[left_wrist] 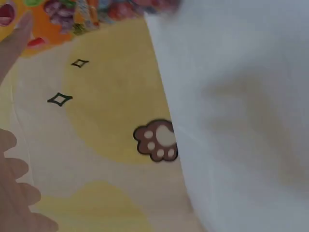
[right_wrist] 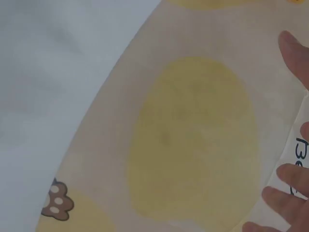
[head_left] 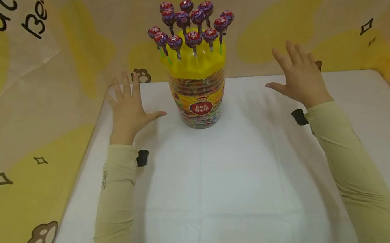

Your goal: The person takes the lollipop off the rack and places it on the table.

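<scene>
A clear ribbed jar with a yellow top stands upright near the back of the table, its orange label facing me. Several lollipops in purple and red wrappers stick up from the yellow top. To the jar's left, my left hand is raised with fingers spread, thumb toward the jar but apart from it. My right hand is held up on the other side, farther from the jar, its fingers also spread. Neither hand holds anything. Part of the jar's colourful label shows in the left wrist view.
A white cloth covers the table. Behind it and at the sides hangs a beige and yellow printed curtain with paw prints and lettering. Small black devices sit at both wrists.
</scene>
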`<state>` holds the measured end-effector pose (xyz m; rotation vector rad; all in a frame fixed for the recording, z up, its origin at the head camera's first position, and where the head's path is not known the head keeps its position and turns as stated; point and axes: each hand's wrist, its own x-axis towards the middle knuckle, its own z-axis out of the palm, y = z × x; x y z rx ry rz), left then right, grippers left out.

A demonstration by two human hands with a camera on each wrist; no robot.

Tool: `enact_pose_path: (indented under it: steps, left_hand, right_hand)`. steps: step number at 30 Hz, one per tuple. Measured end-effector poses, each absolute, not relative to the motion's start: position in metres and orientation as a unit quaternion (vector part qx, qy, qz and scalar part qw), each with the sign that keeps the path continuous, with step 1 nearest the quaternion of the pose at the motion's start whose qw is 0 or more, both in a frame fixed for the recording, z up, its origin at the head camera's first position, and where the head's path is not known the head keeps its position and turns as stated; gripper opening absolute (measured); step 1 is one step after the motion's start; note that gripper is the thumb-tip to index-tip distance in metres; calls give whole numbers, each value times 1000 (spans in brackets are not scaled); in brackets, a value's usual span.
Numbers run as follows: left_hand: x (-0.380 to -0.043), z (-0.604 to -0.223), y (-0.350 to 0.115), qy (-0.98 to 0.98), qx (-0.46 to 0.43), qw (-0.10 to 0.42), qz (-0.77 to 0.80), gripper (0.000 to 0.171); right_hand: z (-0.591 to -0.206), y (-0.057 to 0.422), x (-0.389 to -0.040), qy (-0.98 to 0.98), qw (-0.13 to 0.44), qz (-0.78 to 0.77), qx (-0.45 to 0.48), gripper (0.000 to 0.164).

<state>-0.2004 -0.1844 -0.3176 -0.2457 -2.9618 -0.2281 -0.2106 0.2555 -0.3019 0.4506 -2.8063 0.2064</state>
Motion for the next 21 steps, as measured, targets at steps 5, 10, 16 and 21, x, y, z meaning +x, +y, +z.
enact_pose_path:
  steps: [5,10,16,21]
  left_hand:
    - [-196,-327,-164,-963,-96,94,-235,122]
    - [-197,-338,-139,-940,-93,94,-316,115]
    - [-199,-346,-117,-903,-80,77,-416,112]
    - [-198,-351,-106,-873,-69,75,-478,109]
  right_hand:
    - [-297,248,-210,-961,198,90,172,80]
    - [-291,235,-209,-960,199,133,144,67]
    - [-283,215,-213,-939,220,225,138,52]
    - [-276,194,-216,-912,245,290,155,42]
